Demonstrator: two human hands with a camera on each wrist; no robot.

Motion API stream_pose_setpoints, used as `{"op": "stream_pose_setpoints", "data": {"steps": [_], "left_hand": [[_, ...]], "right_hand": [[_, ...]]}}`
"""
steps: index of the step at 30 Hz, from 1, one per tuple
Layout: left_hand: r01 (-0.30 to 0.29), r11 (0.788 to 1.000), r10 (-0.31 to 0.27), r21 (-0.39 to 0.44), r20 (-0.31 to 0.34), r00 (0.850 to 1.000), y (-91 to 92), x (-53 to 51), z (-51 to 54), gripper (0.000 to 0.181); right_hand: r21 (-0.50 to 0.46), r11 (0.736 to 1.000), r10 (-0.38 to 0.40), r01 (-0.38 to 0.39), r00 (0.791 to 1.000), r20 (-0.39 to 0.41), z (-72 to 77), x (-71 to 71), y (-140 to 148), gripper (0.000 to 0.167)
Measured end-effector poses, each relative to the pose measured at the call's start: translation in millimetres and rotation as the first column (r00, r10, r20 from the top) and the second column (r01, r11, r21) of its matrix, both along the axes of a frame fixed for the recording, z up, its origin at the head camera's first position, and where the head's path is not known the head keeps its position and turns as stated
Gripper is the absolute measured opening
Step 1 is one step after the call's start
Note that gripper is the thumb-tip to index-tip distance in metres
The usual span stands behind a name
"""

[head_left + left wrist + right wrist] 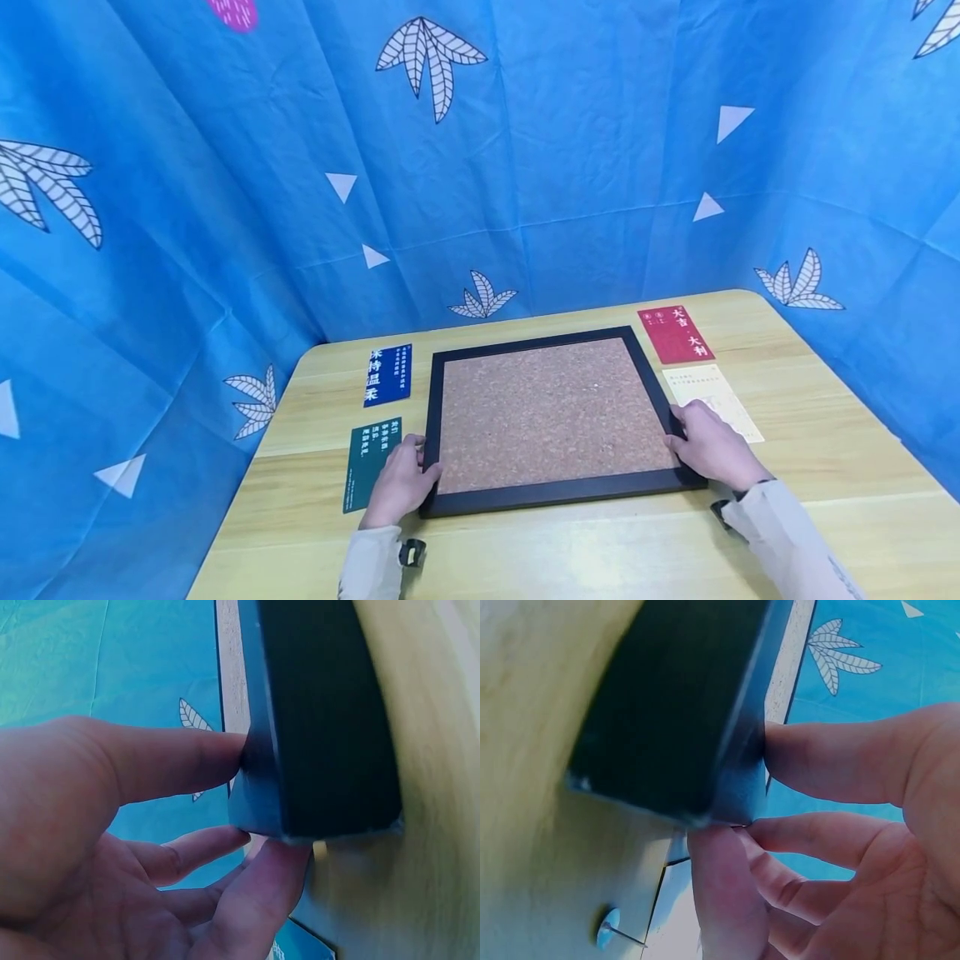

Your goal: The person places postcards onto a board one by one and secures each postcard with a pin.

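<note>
Cork board [555, 412], a flat rectangle of speckled brown grain inside a smooth, squared black frame [540, 495], is mid-scene over the pale, wood-grained table [510, 558]; whether its underside touches the wood I cannot tell. Far left is a flat blue card [390, 377] with white lettering; nearer lies a dark green card [363, 467], partly behind the left hand [401, 483]. This hand's fingers pinch the frame's left bar by the near corner, thumb on top, parted only by the bar. Across at the right bar the right hand [712, 442] grips likewise, thumb on top, fingers at the outer side. Far right lie a red card [677, 335] and, nearer, a cream card [701, 385], both close to the frame. The right wrist view shows a thumbtack [609, 928] just beside that corner. Wood shows broadly along the board's near edge and right of the cards; a narrower strip separates its far edge from the creased blue curtain [562, 192].
</note>
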State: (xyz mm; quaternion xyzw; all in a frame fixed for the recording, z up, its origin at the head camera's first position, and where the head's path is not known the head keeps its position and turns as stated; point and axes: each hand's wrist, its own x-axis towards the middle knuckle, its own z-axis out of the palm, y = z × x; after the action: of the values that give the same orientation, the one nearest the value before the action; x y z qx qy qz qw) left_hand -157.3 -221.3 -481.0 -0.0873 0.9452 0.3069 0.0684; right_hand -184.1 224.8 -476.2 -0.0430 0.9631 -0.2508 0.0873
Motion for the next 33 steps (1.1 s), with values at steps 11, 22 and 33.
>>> {"op": "stream_pose_setpoints", "data": {"steps": [11, 22, 33], "left_hand": [[0.014, 1.0, -0.014, 0.004, 0.011, 1.0, -1.6, 4.5, 4.5, 0.057], [-0.008, 0.999, 0.004, 0.051, 0.078, 0.997, -7.4, -5.5, 5.6, 0.059], [-0.007, 0.982, -0.004, 0.188, 0.058, 0.998, -30.0, -40.7, 19.4, 0.06]], "right_hand": [[-0.015, 1.0, 0.011, -0.011, 1.0, -0.023, -0.4, 3.7, 1, 0.061], [-0.036, 0.999, -0.015, 0.015, 1.0, 0.002, -0.2, 6.9, 3, 0.057], [-0.065, 0.998, -0.002, 0.0, 0.999, -0.037, -4.4, 7.4, 4, 0.058]]}}
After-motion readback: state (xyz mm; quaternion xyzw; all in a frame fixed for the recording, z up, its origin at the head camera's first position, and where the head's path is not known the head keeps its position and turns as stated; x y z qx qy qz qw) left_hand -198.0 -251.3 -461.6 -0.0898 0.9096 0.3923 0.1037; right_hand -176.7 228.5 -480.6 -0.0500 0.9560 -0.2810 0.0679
